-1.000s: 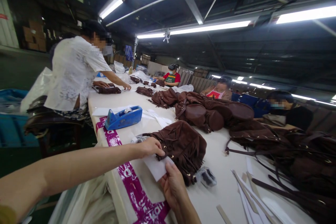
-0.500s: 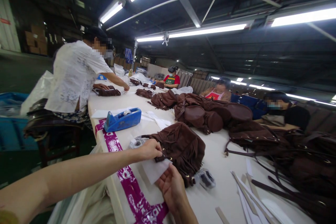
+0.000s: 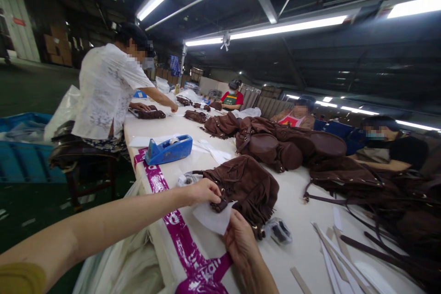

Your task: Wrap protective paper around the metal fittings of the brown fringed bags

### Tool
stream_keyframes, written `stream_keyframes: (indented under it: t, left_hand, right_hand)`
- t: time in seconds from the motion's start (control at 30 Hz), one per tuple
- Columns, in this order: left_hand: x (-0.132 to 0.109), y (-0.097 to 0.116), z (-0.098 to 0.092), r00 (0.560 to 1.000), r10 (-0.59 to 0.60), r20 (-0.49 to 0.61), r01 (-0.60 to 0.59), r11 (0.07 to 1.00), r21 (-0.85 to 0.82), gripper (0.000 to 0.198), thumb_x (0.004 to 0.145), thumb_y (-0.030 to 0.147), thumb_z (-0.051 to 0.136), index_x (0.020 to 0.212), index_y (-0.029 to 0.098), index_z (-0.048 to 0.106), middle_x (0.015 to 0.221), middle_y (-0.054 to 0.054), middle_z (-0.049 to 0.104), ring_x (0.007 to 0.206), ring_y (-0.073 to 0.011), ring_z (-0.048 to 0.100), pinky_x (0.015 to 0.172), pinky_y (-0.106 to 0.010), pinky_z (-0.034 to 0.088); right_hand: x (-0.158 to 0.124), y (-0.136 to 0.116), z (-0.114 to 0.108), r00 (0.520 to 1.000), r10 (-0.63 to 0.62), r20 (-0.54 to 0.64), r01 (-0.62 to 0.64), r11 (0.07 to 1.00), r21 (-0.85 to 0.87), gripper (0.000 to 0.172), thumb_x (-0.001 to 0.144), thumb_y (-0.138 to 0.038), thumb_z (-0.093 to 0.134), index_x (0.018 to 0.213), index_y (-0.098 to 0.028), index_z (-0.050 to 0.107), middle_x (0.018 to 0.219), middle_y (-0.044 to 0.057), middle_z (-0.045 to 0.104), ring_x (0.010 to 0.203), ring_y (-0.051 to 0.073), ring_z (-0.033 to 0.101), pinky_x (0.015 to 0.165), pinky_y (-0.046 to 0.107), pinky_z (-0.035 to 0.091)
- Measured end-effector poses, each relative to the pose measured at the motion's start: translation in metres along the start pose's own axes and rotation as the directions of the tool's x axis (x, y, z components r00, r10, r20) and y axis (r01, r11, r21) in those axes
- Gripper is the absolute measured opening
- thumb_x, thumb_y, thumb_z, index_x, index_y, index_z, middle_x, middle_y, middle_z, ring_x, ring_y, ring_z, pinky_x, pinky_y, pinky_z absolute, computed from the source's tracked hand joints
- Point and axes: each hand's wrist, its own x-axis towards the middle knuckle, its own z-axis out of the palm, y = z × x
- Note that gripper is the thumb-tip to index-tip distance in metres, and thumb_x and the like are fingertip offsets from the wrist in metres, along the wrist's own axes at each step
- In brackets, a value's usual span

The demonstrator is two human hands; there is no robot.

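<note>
A brown fringed suede bag (image 3: 250, 186) lies on the white table (image 3: 296, 220) in front of me. My left hand (image 3: 203, 191) is closed in a pinch on a small dark tab of the bag at its near edge. My right hand (image 3: 240, 239) comes up from below and grips a piece of white tissue paper (image 3: 213, 218) that sits under that tab. Both hands meet at the bag's near left corner.
A blue tape dispenser (image 3: 168, 149) stands further up the table. Piles of brown bags (image 3: 275, 140) and straps (image 3: 379, 239) fill the right side. Paper strips (image 3: 330, 252) and a small plastic packet (image 3: 280, 231) lie near. A person in white (image 3: 110, 92) works at the left; others sit beyond.
The white paper has been drawn up around the bag's tab and my hands have shifted slightly right. The camera turned a little; the bag stays in place.
</note>
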Motion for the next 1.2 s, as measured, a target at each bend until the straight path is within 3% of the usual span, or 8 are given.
stream_keyframes:
  t: [0.1,0.3,0.47,0.6,0.73,0.9,1.03,1.2]
  left_hand:
    - [-0.002,0.001,0.002,0.999,0.034,0.017,-0.034,0.999,0.030,0.018,0.056,0.020,0.064,0.072,0.014,0.070,0.061,0.003,0.059,0.059,-0.0117,0.050,0.053,-0.020,0.036]
    - [-0.005,0.007,0.002,0.993,0.110,0.045,-0.113,0.989,0.091,0.015,0.055,0.015,0.063,0.069,0.014,0.069,0.063,0.004,0.060,0.063,-0.0118,0.050,0.057,-0.019,0.037]
    - [-0.006,0.008,0.008,0.992,0.111,0.055,-0.114,0.992,0.046,0.016,0.056,0.015,0.062,0.070,0.014,0.068,0.065,0.003,0.061,0.066,-0.0133,0.053,0.059,-0.020,0.039]
    - [-0.008,0.008,0.013,0.995,0.083,0.045,-0.082,0.996,-0.028,0.015,0.055,0.015,0.063,0.069,0.013,0.066,0.064,0.002,0.061,0.065,-0.0135,0.054,0.059,-0.021,0.040]
    - [-0.010,0.008,0.014,0.999,0.034,-0.006,-0.035,0.993,-0.110,0.021,0.051,0.010,0.064,0.071,0.014,0.064,0.063,0.004,0.058,0.063,-0.0117,0.051,0.057,-0.020,0.038]
    - [-0.016,0.003,0.022,0.991,-0.098,-0.096,0.064,0.950,-0.304,0.040,0.050,0.009,0.067,0.087,0.017,0.057,0.064,0.007,0.055,0.057,-0.0098,0.049,0.053,-0.019,0.038]
    - [-0.021,-0.005,0.030,0.980,-0.192,-0.046,0.152,0.882,-0.445,0.020,0.053,0.014,0.066,0.069,0.015,0.054,0.059,0.004,0.054,0.052,-0.0100,0.049,0.053,-0.022,0.042]
    - [-0.025,-0.006,0.026,0.971,-0.222,0.083,0.232,0.824,-0.516,0.018,0.050,0.011,0.065,0.065,0.014,0.055,0.057,0.004,0.055,0.052,-0.0111,0.052,0.053,-0.024,0.045]
  right_hand:
    - [0.000,0.001,0.001,0.997,-0.002,-0.072,-0.005,0.995,-0.096,0.045,0.044,-0.039,0.091,0.068,-0.015,0.061,0.057,-0.004,0.064,0.049,0.008,0.057,0.040,0.013,0.042]
    - [0.001,0.001,0.004,0.997,-0.005,-0.073,-0.004,0.993,-0.119,0.046,0.044,-0.039,0.091,0.069,-0.012,0.063,0.047,-0.006,0.055,0.037,0.003,0.043,0.031,0.011,0.025]
    - [0.000,-0.005,-0.005,0.997,0.062,-0.038,-0.063,0.998,-0.026,0.044,0.057,-0.044,0.083,0.084,-0.013,0.066,0.059,-0.001,0.064,0.044,0.007,0.054,0.035,0.014,0.034]
    - [0.002,-0.007,-0.010,0.996,0.090,-0.018,-0.091,0.995,-0.036,0.038,0.062,-0.040,0.081,0.083,-0.013,0.065,0.058,0.000,0.063,0.041,0.007,0.052,0.033,0.014,0.032]
    - [0.002,-0.007,-0.007,0.998,0.049,-0.036,-0.052,0.996,-0.072,0.043,0.050,-0.038,0.088,0.073,-0.014,0.061,0.049,-0.007,0.052,0.036,0.002,0.039,0.032,0.011,0.023]
    - [-0.005,-0.007,-0.001,0.997,-0.035,-0.071,0.022,0.983,-0.184,0.052,0.043,-0.049,0.088,0.067,-0.013,0.059,0.043,-0.009,0.045,0.035,0.001,0.033,0.032,0.012,0.023]
    - [-0.008,-0.006,0.000,0.990,-0.094,-0.109,0.058,0.954,-0.293,0.048,0.047,-0.050,0.085,0.066,-0.015,0.057,0.040,-0.011,0.040,0.033,0.001,0.029,0.031,0.013,0.017]
    - [-0.006,-0.003,0.000,0.978,-0.156,-0.138,0.097,0.928,-0.360,0.042,0.054,-0.047,0.082,0.063,-0.017,0.054,0.038,-0.013,0.033,0.032,0.002,0.025,0.031,0.015,0.016]
